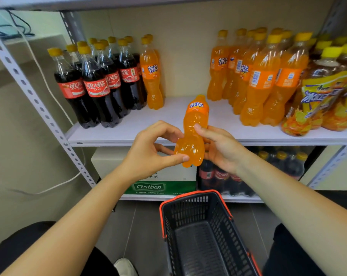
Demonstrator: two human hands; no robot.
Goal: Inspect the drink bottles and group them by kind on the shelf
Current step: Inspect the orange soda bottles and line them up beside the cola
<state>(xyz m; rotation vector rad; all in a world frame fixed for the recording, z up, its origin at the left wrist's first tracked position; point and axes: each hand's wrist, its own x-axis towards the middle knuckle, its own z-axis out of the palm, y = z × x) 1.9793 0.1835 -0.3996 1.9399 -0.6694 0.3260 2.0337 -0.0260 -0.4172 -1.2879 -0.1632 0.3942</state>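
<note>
Now my left hand [154,150] pinches the base and my right hand [220,150] grips the waist of the orange soda bottle [195,120], held over the shelf [119,134] front edge, cap pointing away, with the orange group [258,76] toward the right end, nearer my right hand.

My left hand [148,150] pinches the base of a tilted orange bottle [192,132] and my right hand [220,150] grips its waist, above the shelf's [168,120] front edge. Cola bottles [97,86] stand at the shelf's left end, with orange ones [151,76] just beside them. Orange rows [256,76] and tea bottles [327,86] crowd the right end. A basket [198,226] sits below.
</note>
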